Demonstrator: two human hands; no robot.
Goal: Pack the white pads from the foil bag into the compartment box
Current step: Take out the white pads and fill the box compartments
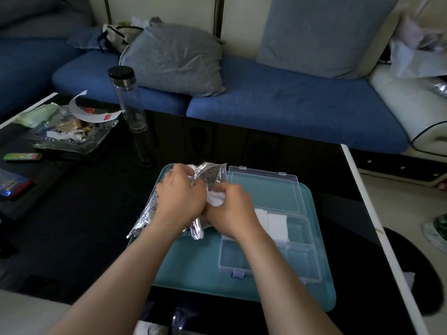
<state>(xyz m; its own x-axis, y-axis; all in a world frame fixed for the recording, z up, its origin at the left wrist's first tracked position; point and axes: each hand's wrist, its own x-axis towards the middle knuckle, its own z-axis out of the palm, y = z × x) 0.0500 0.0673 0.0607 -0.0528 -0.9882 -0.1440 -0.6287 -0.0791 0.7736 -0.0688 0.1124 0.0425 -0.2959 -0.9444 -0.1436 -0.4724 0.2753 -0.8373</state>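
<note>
Steadying the foil bag (169, 213) in its curled grip, the left hand (180, 193) holds the mouth open; the right hand (231, 209) pinches white pads (215, 199) for the compartment box (271, 238).

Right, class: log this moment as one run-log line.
left hand grips bag | right hand pinches pad | box open, pads inside

- The left hand (180, 189) grips the foil bag (210, 174) over the teal tray's (193, 274) left half
- The right hand (232, 211) pinches 1 white pad (215, 199) at the bag's mouth, above the tray's middle
- The compartment box (242, 259) lies open on the tray's right half, lid (266, 192) flat toward the tray's far edge
- Packed pads (277, 224) lie in 1 compartment near the tray's right edge
- A clear bottle (128, 100) stands beyond the tray's far left corner
</note>
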